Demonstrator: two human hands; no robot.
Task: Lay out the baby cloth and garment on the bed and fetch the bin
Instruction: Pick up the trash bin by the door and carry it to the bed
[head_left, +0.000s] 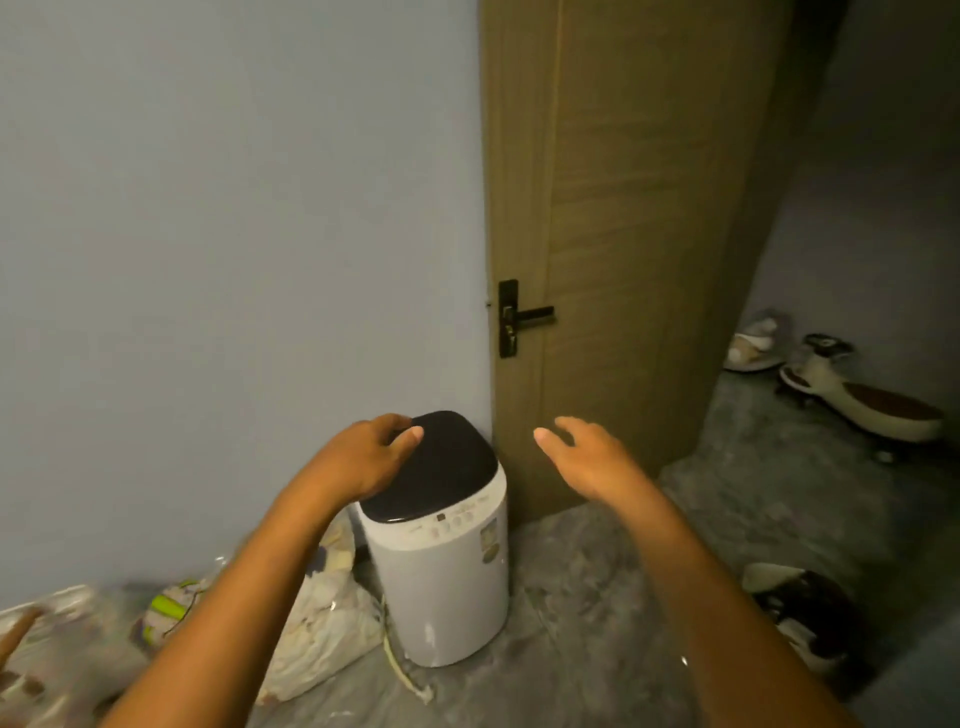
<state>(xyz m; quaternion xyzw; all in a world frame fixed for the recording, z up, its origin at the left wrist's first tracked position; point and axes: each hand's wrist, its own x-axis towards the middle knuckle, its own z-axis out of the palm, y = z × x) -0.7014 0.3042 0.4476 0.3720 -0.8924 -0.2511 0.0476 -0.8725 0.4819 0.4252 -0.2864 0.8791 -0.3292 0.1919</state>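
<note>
One head-worn wide-angle cam, looking fwd and down from standing height toward the room corner where the blue-grey wall (234, 208) meets the wooden door (623, 208). Both forearms reach in from the bottom edge, so hands sit close to the lens; the floor (597, 597) fills the lower frame w/ edges bowed by the lens. Only one view, so no overlap w/ another.

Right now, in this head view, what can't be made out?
- Left hand: its fingertips curl past the bin's dark lid; grip unclear.
- Bin panel: markings too small.
- Plastic bags: contents blurred, partly behind the forearm.
- Bed, cloth, garment: out of frame.
</note>
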